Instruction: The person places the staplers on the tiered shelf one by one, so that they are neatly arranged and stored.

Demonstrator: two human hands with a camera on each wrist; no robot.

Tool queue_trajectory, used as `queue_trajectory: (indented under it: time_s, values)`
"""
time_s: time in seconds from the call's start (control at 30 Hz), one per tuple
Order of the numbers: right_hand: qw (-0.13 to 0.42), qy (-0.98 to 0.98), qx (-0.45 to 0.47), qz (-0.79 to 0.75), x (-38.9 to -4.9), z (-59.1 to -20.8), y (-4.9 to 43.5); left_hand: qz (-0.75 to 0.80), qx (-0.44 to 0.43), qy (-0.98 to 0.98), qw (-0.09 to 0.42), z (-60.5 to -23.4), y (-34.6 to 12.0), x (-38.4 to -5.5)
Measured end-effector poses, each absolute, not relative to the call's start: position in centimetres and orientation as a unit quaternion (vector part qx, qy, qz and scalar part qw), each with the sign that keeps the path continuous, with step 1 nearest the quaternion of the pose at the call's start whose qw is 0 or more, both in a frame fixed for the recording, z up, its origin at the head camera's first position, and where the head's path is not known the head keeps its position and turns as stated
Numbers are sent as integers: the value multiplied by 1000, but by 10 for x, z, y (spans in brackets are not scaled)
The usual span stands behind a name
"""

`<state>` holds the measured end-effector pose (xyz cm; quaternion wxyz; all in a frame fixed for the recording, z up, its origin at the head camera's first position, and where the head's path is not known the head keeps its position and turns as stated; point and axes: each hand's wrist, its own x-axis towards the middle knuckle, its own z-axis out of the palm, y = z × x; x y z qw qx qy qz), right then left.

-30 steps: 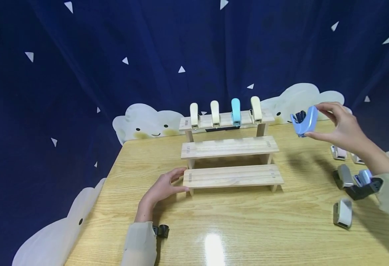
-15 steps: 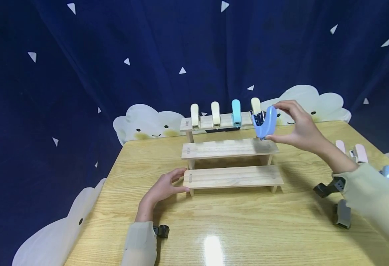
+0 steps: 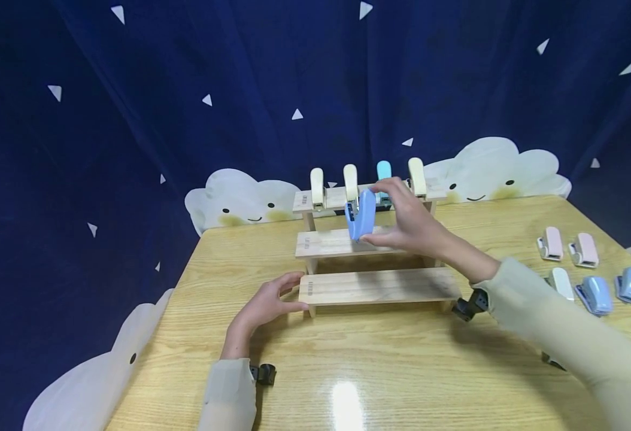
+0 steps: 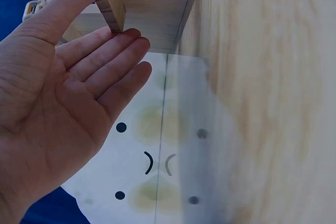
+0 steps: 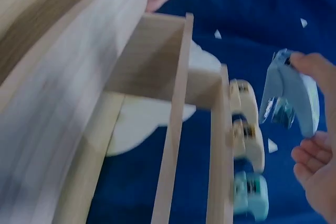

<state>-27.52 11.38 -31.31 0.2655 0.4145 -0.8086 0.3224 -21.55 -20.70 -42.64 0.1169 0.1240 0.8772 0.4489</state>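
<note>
- First, at the left end of the rack's bottom tier (image 3: 375, 287), we observe the left hand (image 3: 267, 301): fingers nearly straight, thumb set well apart, nothing gripped. We cannot tell whether the fingertips press on the wood.
- Next, on the top tier (image 3: 333, 197), we count four staplers as placed, standing in a spaced row: a first cream stapler (image 3: 317, 185), a second cream stapler (image 3: 350, 176), a turquoise stapler (image 3: 384, 170) and a third cream stapler (image 3: 417, 175).
- Before the second cream stapler, as the head view has it, we locate the blue stapler (image 3: 366, 214), spread in a V. We judge it unplaced: it hangs over the middle tier (image 3: 323, 243), and the right wrist view shows it apart from the row.
- On that blue stapler, the right hand (image 3: 415, 224) pinches the two ends between thumb and fingers.
- At far right, on the table (image 3: 520, 218), we count as unplaced a pale stapler (image 3: 563, 282), two pink staplers (image 3: 552, 242) and two other blue staplers (image 3: 597, 294); one more item shows only an edge beneath the sleeve (image 3: 563, 335).
- Overall, we judge the work less than half complete.
</note>
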Motion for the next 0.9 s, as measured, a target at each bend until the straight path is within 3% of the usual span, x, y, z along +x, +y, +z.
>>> queue_trajectory:
  time_s: [0.43, 0.9]
  values:
    - [173, -853, 412, 270, -282, -331, 62, 448, 126, 878, 116, -429, -206, -215]
    - [182, -875, 403, 197, -281, -336, 36, 442, 130, 880, 111, -426, -206, -217]
